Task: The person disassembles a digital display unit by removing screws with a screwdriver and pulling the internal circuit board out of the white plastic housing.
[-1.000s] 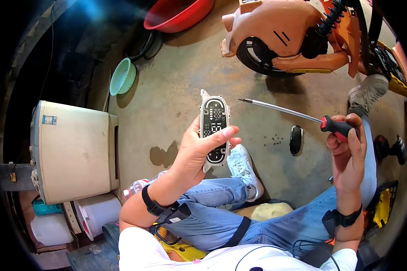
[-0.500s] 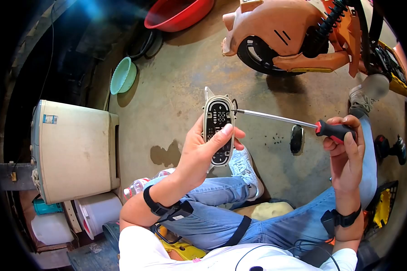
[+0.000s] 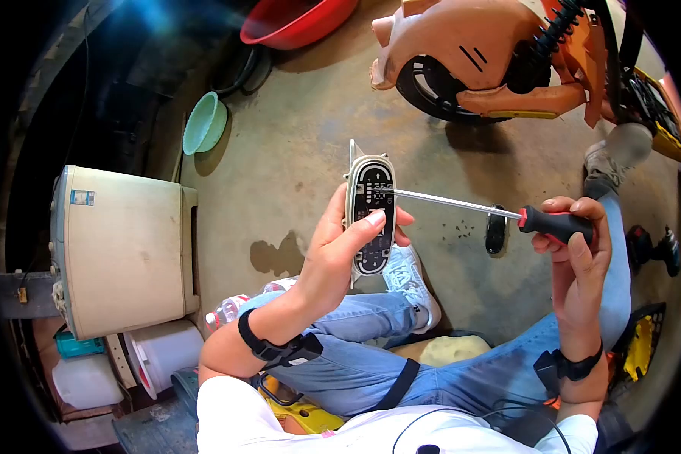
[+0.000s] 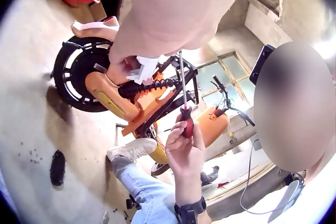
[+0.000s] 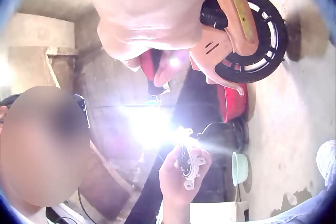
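In the head view my left hand point(image 3: 329, 246) holds an oval display panel point(image 3: 367, 200), a scooter's dash display by its look, with a pale rim and mounting tabs. The thumb lies across its dark face and the fingers wrap behind it. My right hand point(image 3: 583, 261) grips a screwdriver point(image 3: 461, 205) by its black and red handle. Its long shaft points left, and the tip overlaps the upper part of the panel's face. The right wrist view shows the panel point(image 5: 188, 163) edge-on in the left hand, beside strong glare.
An oval black part point(image 3: 495, 231) lies on the floor beside small dark bits point(image 3: 458, 229). An orange scooter point(image 3: 461, 53) stands at the back right. A red basin point(image 3: 295, 26), a green basin point(image 3: 206, 125) and a cream appliance point(image 3: 129, 253) are on the left. A cordless drill point(image 3: 651, 250) lies far right.
The screwdriver has moved left and its tip, earlier apart from the panel on its right, now overlaps the face. The left hand has brought the panel slightly right and tilted it.
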{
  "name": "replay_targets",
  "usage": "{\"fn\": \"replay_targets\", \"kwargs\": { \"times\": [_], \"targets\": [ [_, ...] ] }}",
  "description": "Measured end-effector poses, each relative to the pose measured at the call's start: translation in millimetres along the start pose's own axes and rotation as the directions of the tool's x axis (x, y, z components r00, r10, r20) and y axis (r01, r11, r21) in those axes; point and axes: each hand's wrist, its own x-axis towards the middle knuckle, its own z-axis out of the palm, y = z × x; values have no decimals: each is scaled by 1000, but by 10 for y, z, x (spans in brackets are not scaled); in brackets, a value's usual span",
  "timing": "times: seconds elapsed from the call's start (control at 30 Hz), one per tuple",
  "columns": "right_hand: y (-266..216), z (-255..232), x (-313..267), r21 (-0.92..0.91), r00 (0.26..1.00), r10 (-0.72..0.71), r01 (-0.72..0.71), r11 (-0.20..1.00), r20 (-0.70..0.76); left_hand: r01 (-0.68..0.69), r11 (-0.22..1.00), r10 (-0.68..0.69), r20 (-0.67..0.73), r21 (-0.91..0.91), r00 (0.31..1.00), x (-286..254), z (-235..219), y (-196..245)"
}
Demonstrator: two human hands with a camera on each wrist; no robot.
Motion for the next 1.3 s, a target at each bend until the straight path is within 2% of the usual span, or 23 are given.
{"fn": "replay_targets", "kwargs": {
  "times": [0.13, 0.43, 0.63, 0.87, 1.13, 1.3],
  "targets": [
    [-3, 10, -9, -37, 998, -49, 50, 998, 27, -38, 998, 39, -13, 43, 999, 5, -3, -52],
    [14, 30, -33, -129, 992, -115, 121, 984, 55, -33, 996, 34, -8, 85, 999, -14, 14, -69],
    [-7, 37, -35, -155, 987, -125, 139, 978, 96, -99, 975, 105, -21, 200, 994, -17, 17, -105],
    [10, 40, -40, -163, 984, -137, 154, 975, 111, -131, 963, 134, 3, 234, 991, -25, 8, -139],
    [48, 49, -67, -232, 960, -206, 247, 941, 187, -166, 918, 190, -33, 359, 981, -11, 5, -179],
    [53, 116, -134, -264, 963, -198, 242, 934, 183, -163, 885, 220, -84, 436, 972, -7, 13, -200]
  ]
}}
